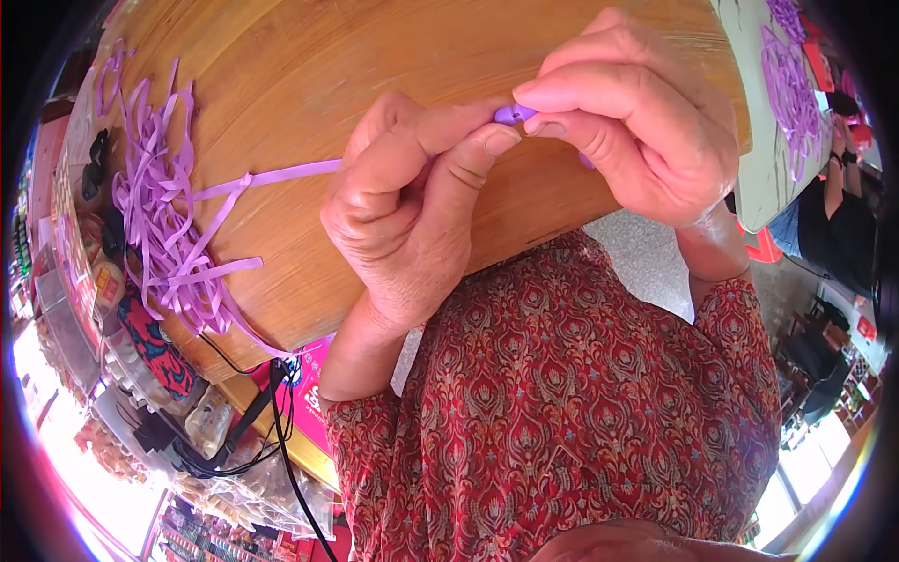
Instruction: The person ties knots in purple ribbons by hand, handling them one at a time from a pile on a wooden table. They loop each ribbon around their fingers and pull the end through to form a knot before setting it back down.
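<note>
Both my hands meet above the wooden table, fingertips close together. Between them is a small folded piece of purple ribbon (514, 114). My left hand (412, 187) pinches it between thumb and index finger. My right hand (646, 122) pinches its other side, also with thumb and index finger. From behind my left hand a strip of purple ribbon (290, 174) stretches left toward a tangled heap of purple ribbon strips (154, 197). Another bit of purple shows under my right hand. How the ribbon is folded inside my fingers is hidden.
The wooden table (281, 84) reaches across in front of me. On a pale table (768, 178) at the right lies more purple ribbon (791, 94). Black cables (281, 421) hang at the lower left, beside bags and packed goods. Another person (833, 206) sits at the far right.
</note>
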Demonstrator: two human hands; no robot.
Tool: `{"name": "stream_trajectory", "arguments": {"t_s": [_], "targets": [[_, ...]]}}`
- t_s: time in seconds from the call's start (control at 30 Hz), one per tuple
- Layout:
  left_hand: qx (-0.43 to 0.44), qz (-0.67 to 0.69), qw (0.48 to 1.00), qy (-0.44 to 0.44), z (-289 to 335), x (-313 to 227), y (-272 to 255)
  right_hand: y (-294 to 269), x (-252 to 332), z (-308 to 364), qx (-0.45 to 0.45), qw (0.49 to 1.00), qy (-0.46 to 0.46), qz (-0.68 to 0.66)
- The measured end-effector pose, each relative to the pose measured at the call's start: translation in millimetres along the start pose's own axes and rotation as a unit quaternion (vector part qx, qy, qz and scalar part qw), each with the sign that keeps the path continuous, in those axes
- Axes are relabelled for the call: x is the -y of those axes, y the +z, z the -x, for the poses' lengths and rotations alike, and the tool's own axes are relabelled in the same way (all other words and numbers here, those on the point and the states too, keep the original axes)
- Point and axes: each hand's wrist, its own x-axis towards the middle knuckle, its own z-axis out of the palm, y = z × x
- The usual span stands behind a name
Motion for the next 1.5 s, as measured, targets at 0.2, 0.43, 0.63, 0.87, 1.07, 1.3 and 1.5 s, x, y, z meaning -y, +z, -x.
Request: {"name": "stream_trajectory", "arguments": {"t_s": [0.2,0.43,0.63,0.87,1.07,1.3,1.5], "targets": [[0.017,-0.014,1.000,0.013,0,0,-3,-4,2,-6,0.011,0.999,0.029,-0.013],[0.056,0.034,0.998,-0.008,4,-2,-6,-6,7,-15,0.154,0.986,0.055,0.037],[0.042,0.074,0.996,-0.036,2,1,-5,3,-11,1,0.101,0.995,-0.013,-0.023],[0.048,0.041,0.998,-0.009,-2,1,0,-9,10,-14,0.134,0.972,0.189,-0.043],[0.058,-0.056,0.996,0.043,-2,0,1,8,-13,4,0.055,0.998,-0.024,0.016],[0.101,-0.162,0.973,0.129,-1,-4,2,10,-19,18,0.013,0.984,-0.162,0.069],[0.111,-0.172,0.954,0.222,6,10,2,7,-24,28,0.067,0.985,-0.155,0.046]]}}
